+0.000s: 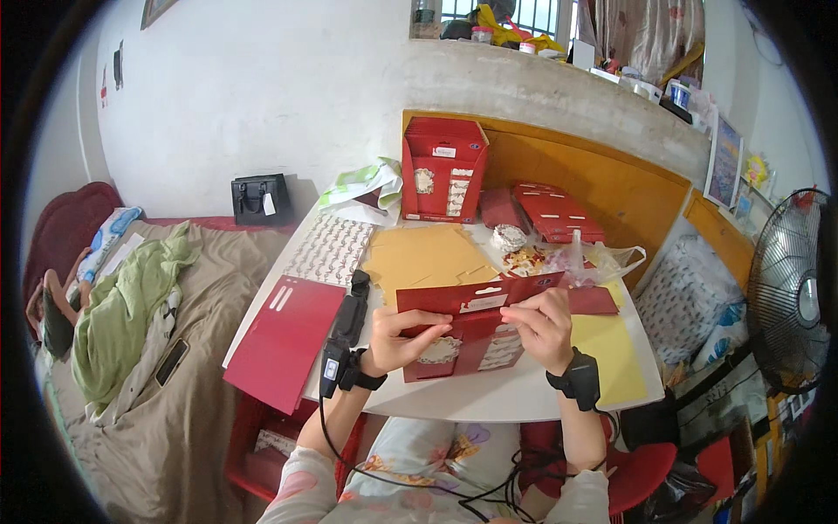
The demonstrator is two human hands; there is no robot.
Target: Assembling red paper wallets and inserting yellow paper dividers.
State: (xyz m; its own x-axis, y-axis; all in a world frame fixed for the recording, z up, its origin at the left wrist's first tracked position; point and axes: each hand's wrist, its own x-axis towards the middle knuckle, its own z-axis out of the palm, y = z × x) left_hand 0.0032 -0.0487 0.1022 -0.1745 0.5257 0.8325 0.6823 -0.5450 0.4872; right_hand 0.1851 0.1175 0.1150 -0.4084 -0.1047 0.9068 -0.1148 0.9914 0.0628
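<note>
A red cardboard packet (pixel 471 348) with a printed front and a white label stands at the near side of the white table (pixel 401 399). My left hand (pixel 408 339) grips its left side, thumb in front and fingers behind the top panel. Along the upper right part, my right hand (pixel 543 327) pinches the packet with thumb and forefinger. Behind it lies a spread of tan card sheets (pixel 423 255). Left of my left hand is a stack of flat red cards (pixel 284 336), with a patterned label sheet (pixel 330 251) beyond.
A filled red display box (pixel 443 170) stands at the back, beside more red packets (pixel 559 212). A white roll (pixel 508 237) and a clear plastic bag (pixel 602 260) lie to the right. A fan (pixel 790 293) stands far right. A person (pixel 59 306) lies on the bed (pixel 205 367) at left.
</note>
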